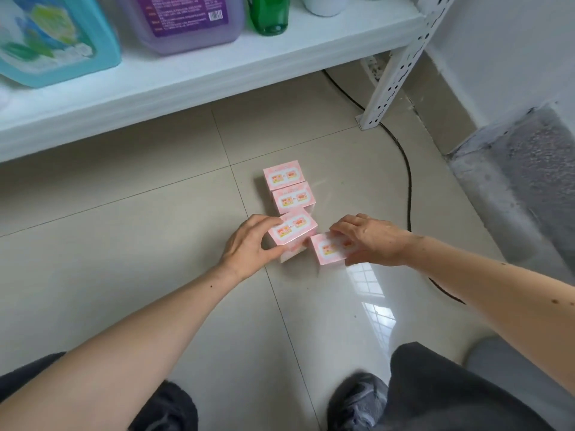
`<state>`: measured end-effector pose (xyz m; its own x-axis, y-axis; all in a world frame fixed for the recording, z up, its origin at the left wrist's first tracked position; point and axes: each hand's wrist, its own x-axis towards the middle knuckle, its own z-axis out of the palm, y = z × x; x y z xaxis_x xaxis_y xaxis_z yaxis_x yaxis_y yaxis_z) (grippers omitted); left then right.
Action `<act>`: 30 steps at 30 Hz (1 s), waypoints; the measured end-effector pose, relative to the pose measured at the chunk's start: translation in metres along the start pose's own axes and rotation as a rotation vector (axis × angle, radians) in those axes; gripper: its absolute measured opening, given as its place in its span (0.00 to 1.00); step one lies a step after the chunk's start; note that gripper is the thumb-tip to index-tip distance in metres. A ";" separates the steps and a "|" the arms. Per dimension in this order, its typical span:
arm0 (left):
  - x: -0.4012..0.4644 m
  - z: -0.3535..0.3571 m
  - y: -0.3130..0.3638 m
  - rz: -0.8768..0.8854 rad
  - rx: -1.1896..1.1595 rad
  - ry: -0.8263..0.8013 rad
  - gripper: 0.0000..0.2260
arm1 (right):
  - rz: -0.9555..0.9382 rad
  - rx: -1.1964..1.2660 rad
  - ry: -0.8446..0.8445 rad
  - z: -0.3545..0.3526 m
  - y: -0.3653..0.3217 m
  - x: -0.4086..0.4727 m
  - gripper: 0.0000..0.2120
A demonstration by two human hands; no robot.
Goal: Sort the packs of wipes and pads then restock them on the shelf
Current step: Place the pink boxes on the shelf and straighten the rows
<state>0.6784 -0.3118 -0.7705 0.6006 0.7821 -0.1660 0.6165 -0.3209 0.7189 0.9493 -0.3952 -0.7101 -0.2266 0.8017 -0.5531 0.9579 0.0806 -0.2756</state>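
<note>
The left hand (249, 241) grips one pink pack (292, 228) and the right hand (370, 241) grips another (329, 247) on the floor (155, 231), two more packs (287, 188) lie just beyond the hands, so sorting seems underway and the shelf (186, 73) farther beyond awaits them.

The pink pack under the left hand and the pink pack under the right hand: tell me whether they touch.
Apart. The head view shows a thin strip of floor between the left-hand pink pack and the right-hand pink pack.
</note>
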 end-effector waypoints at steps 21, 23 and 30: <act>-0.077 -0.437 0.313 -0.039 -0.129 -0.066 0.20 | -0.172 -0.013 -0.027 -0.453 -0.194 -0.211 0.31; -0.084 -0.475 0.335 -0.020 -0.106 -0.037 0.18 | -0.198 -0.028 -0.007 -0.492 -0.215 -0.226 0.31; -0.118 -0.584 0.393 0.003 -0.073 0.037 0.14 | -0.326 -0.122 0.089 -0.594 -0.283 -0.263 0.30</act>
<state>0.5528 -0.2184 -0.0743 0.5824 0.8007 -0.1400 0.5752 -0.2843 0.7670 0.8432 -0.2771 -0.0193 -0.5125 0.7703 -0.3794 0.8530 0.4061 -0.3277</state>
